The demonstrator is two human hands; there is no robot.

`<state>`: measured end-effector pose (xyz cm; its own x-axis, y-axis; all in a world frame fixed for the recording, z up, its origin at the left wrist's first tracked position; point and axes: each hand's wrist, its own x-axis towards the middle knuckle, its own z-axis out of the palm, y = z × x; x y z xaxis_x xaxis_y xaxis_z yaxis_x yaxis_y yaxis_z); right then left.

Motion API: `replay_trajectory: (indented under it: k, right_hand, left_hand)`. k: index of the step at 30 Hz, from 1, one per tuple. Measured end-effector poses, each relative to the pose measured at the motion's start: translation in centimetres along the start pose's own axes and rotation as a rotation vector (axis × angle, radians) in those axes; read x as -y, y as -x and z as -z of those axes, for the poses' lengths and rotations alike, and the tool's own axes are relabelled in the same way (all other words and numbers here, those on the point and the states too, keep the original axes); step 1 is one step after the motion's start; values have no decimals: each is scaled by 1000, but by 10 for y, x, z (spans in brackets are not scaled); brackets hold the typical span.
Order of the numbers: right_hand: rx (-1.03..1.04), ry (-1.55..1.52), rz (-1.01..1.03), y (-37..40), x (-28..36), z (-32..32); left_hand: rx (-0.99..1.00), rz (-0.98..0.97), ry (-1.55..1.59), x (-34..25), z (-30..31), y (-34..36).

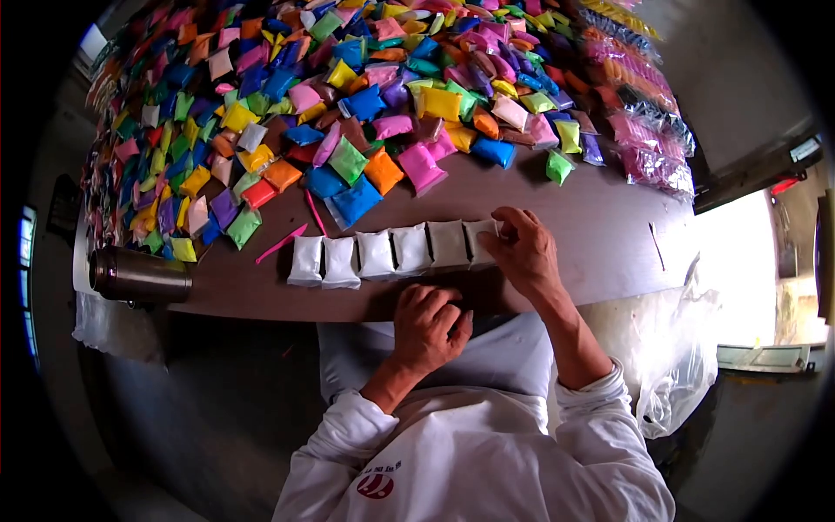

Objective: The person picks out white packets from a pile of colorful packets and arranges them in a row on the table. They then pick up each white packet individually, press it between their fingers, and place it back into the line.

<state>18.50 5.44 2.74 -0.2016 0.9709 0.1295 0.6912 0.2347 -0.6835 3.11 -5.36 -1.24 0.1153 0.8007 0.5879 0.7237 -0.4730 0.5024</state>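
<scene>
Several small white packets lie side by side in a row near the table's front edge. My right hand is at the right end of this row, thumb and fingers closed on the last white packet and covering its right side. Below the middle of the row, my left hand rests at the table edge with its fingers curled in and nothing visible in them. Left of the row lie a pink plastic tool and a second pink stick.
A large heap of coloured packets spreads over the back and left of the table. Bagged bundles line the right side. A metal flask lies at the left front edge. A clear plastic bag hangs at the right.
</scene>
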Motion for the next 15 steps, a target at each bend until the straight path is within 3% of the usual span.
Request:
replay_trajectory:
  k: [15]
  right_hand:
    - [73, -44, 67, 3, 17, -12]
  left_hand:
    - [-17, 6, 22, 2, -1, 3]
